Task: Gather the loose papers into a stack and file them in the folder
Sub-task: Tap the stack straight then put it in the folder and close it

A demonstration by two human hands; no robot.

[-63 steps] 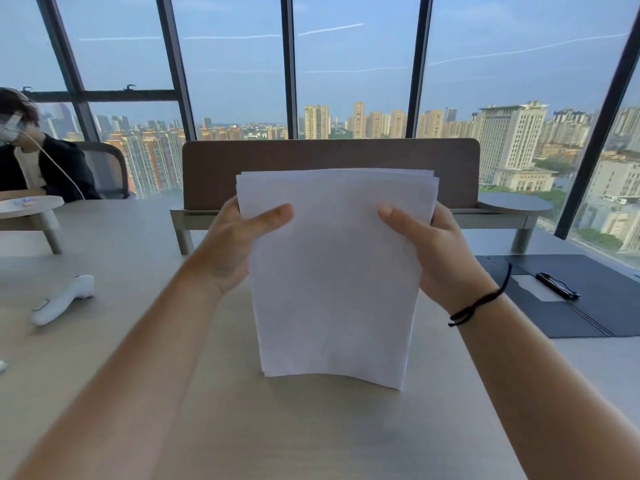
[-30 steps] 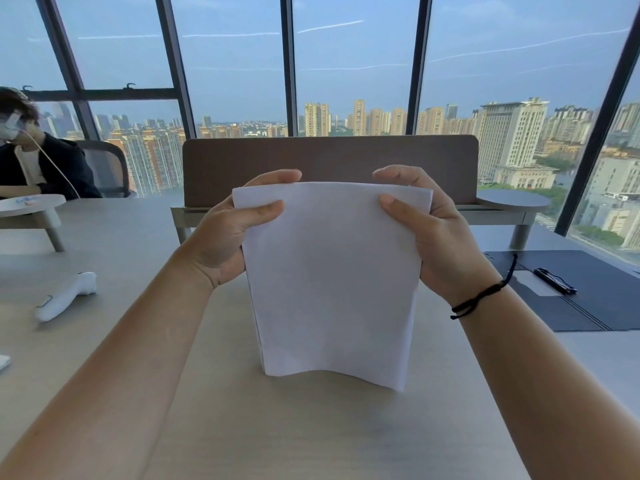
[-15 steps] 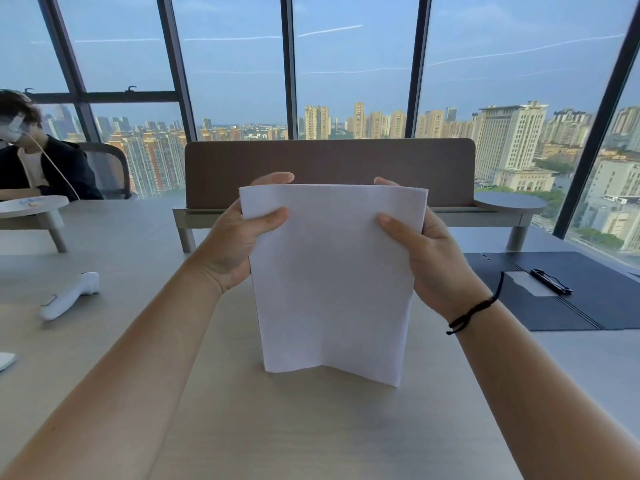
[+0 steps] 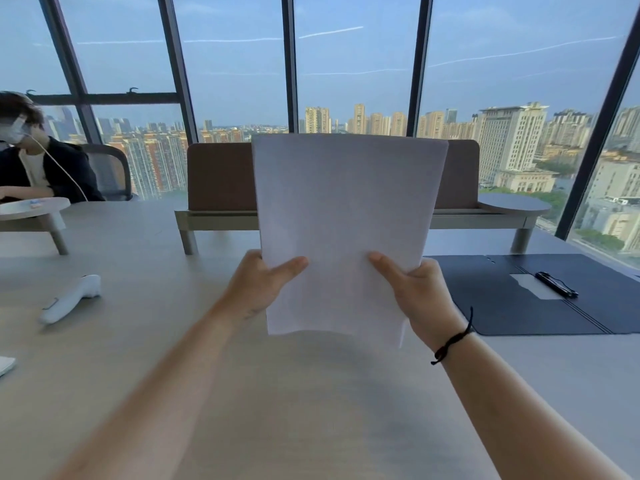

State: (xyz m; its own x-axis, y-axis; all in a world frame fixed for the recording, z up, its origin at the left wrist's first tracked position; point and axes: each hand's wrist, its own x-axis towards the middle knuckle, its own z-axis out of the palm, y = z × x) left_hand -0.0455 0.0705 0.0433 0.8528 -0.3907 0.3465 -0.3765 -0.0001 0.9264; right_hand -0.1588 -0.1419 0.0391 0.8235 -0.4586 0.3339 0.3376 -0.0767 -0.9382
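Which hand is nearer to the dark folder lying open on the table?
The right hand is nearer. It grips the paper stack at its right edge, just left of the folder. The left hand grips the stack's left edge, farther away.

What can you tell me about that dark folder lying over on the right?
The folder lies open and flat on the pale table, to the right of the held papers. It looks dark navy with a matte, smooth cover and rounded corners, and a stitched or creased spine line runs across it. A black pen rests on it beside a small pale patch, perhaps a pocket or label. Neither hand touches it; its right part runs out of view.
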